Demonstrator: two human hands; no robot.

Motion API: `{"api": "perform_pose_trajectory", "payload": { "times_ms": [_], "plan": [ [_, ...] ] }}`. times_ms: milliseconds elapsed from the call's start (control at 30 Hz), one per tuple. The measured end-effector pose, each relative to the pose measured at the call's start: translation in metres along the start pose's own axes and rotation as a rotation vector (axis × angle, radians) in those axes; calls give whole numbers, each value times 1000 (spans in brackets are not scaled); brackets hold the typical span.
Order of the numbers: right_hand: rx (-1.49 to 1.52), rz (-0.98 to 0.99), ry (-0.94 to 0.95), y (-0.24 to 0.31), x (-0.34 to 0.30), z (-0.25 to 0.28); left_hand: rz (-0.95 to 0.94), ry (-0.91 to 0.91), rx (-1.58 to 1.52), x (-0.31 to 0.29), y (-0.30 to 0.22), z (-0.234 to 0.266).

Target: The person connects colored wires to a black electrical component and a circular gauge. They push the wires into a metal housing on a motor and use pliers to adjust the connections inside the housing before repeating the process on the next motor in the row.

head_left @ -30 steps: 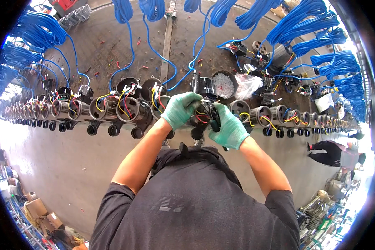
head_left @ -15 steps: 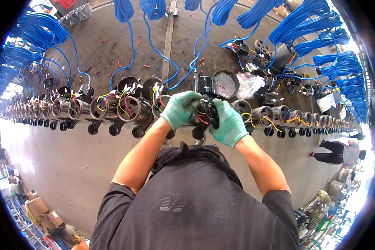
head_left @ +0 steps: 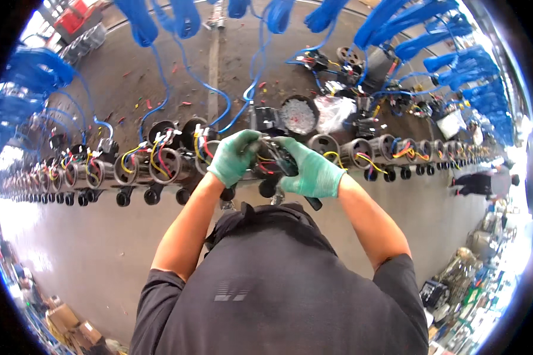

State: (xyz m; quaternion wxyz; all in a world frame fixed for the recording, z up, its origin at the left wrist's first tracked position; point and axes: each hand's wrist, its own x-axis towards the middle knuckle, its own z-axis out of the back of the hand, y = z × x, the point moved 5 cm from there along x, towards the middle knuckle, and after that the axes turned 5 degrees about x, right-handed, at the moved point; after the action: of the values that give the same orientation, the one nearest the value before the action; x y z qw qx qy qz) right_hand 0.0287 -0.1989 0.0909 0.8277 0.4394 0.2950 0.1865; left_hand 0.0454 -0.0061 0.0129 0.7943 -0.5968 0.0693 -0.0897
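Both my hands wear green work gloves and meet over the near edge of the bench. In my right hand [head_left: 315, 170] is a pair of black-handled pliers [head_left: 286, 161]; one handle lies along the fingers, the other juts out below the palm. The jaws point toward my left hand [head_left: 236, 158], whose fingers are pinched together beside them. What that pinch holds is hidden. Red and yellow wires [head_left: 266, 168] show between the hands, over a round metal housing mostly covered by them. Just beyond stands a dark cylindrical part [head_left: 268, 120] with a blue cable.
A long row of round metal housings [head_left: 170, 163] with coloured wires lines the bench edge. Coiled blue cables [head_left: 137, 21] hang opposite. A bowl of small clear pieces [head_left: 299, 115] and a plastic bag [head_left: 336, 113] sit beyond my hands. Another person [head_left: 485, 183] is far right.
The view has shifted, so bench and hands sit further left. My right hand has turned the pliers, and a second handle now sticks out below the palm. My left hand stays pinched.
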Motion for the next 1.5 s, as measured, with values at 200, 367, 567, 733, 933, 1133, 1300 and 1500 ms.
{"api": "perform_pose_trajectory", "payload": {
  "times_ms": [200, 367, 567, 733, 933, 1133, 1300, 1500],
  "plan": [
    [-481, -109, -366, 29, -32, 34, -153, -31, -4, 3, 2, 2],
    [-35, -69, -757, -30, -81, 108, -30, -21, -101, 2, 11, -1],
    [-575, -553, -976, -147, -130, 198, -89, 2, -229, 2, -5, 1],
    [-634, -609, -864, -196, -130, 191, -88, 27, -311, 2, 8, 1],
    [-571, -230, -932, -114, -110, 173, -82, -9, -290, 1, 1, 4],
    [-439, 130, -460, -6, -8, 53, -98, 9, -291, -1, 1, 9],
    [-667, -107, -415, -3, 52, 26, -69, -15, -220, -3, -4, 8],
    [-961, 136, -446, 1, 87, 28, -188, -362, 201, 0, -2, 1]
  ]
}}
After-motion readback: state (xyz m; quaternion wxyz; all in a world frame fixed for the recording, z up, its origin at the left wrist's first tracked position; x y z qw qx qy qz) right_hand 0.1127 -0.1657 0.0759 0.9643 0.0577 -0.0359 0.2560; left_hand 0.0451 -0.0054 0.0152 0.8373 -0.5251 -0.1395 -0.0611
